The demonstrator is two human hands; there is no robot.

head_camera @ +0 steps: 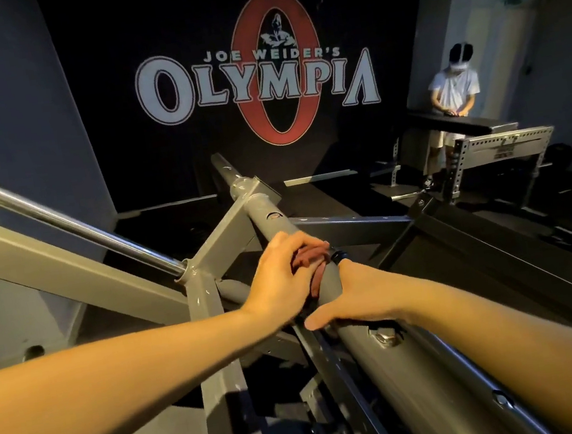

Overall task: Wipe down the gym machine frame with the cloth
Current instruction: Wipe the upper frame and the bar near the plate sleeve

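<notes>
A grey gym machine frame (204,250) fills the lower view, with a thick round grey tube (274,220) running from the bottom right up to the centre. My left hand (277,273) grips a reddish-brown cloth (310,255) and presses it against the left side of that tube. Only a small bunch of the cloth shows between the fingers. My right hand (353,297) is wrapped over the same tube just below the cloth, thumb lying along the tube's near side.
A chrome bar (57,219) slants down from the upper left into the frame joint. Black beams (501,245) run off to the right. A person (454,90) stands at a perforated metal rack (502,146) at the back right. A dark wall with a logo is behind.
</notes>
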